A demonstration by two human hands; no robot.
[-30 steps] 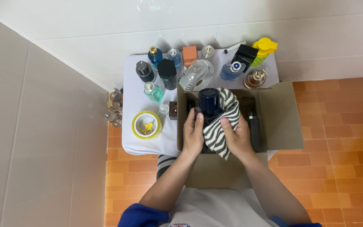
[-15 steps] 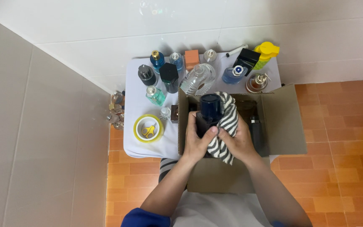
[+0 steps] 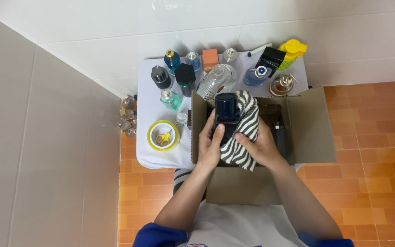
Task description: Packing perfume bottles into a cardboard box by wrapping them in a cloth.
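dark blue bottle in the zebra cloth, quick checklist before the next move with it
1. Left hand grips the dark blue glass bottle: ok.
2. Right hand presses the black-and-white zebra-striped cloth against the bottle: ok.
3. Cloth covers the whole bottle: not ok, the cap and left side are bare.
4. Bottle held over the open brown cardboard box: ok.
5. Free space inside the box: cannot tell, hands and cloth hide it.
6. Bottle cap tight: cannot tell.
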